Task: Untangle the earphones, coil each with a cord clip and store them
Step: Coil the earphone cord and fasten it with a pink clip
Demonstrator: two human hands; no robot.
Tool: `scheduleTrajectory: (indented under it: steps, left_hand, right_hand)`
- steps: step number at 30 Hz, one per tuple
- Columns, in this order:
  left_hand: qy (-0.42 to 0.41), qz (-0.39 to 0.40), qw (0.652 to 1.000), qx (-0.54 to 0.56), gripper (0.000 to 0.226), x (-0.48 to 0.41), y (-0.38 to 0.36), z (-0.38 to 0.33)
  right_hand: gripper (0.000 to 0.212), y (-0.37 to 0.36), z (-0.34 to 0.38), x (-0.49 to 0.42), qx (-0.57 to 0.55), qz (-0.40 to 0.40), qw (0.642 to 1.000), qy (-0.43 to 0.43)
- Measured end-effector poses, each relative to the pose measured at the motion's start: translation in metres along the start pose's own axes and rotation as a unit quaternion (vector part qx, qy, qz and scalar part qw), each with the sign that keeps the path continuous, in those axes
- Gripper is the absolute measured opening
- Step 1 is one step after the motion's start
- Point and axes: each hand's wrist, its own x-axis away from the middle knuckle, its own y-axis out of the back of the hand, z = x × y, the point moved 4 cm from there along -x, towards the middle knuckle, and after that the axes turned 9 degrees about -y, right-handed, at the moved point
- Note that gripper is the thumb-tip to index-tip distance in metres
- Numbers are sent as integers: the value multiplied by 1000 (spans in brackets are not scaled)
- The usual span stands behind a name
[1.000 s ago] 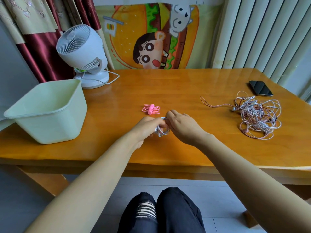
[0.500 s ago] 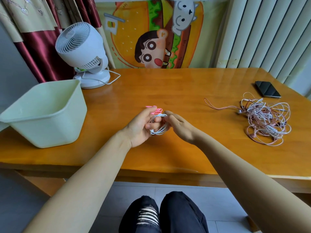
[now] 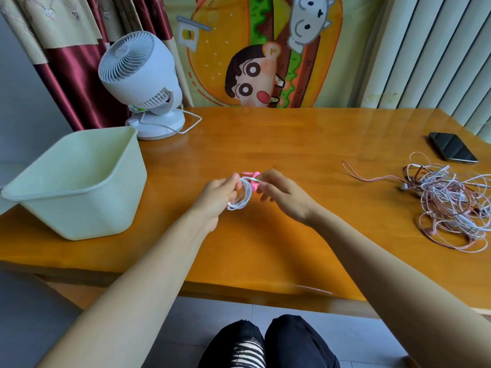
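A small coil of white earphone cable (image 3: 244, 198) hangs just above the middle of the wooden table (image 3: 292, 144). My left hand (image 3: 219, 196) grips the coil from the left, thumb on top. Pink cord clips (image 3: 252, 179) sit at the coil's upper right, and my right hand (image 3: 283, 195) pinches them there with its fingertips. A loose tangle of pink and white earphones (image 3: 451, 203) lies at the table's right side, one pink strand trailing left. A pale green plastic bin (image 3: 77, 181) stands at the left, with nothing visible inside.
A white desk fan (image 3: 140, 83) with its cable stands at the back left behind the bin. A black phone (image 3: 453, 151) lies at the far right, behind the tangle. Curtains and a cartoon poster back the table. My knees show below the front edge.
The pink clips lay on the table a second ago; now they are up at the coil in my right fingertips. Both hands have lifted off the table with the coil.
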Motion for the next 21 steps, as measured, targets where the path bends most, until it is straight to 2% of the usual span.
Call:
scheduleTrajectory:
  steps: [2,4,8,11,16,19,21]
  left_hand:
    - [18,-80,997,-7,38,-4,15,4]
    - [32,-132,991,-4,38,-8,27,7]
    - [64,-185,981,11,40,-15,30,11]
    - [86,-206,975,13,41,-21,29,14]
    - [117,-228,966,35,39,-24,21,16]
    - [119,-227,965,51,36,-24,8,13]
    - [113,-221,967,60,39,-23,-3,10]
  right_hand:
    - [18,11,-6,-17,44,-112,993,-7]
    - [28,13,-13,-35,98,-152,983,-34]
    - [56,-12,-25,-60,218,-53,972,-77]
    - [41,-20,-28,-64,288,-59,954,-53]
    - [34,-5,-28,-53,216,-124,968,-6]
    - [30,7,-24,-37,226,-182,956,46]
    - [20,11,-25,-26,223,-160,961,27]
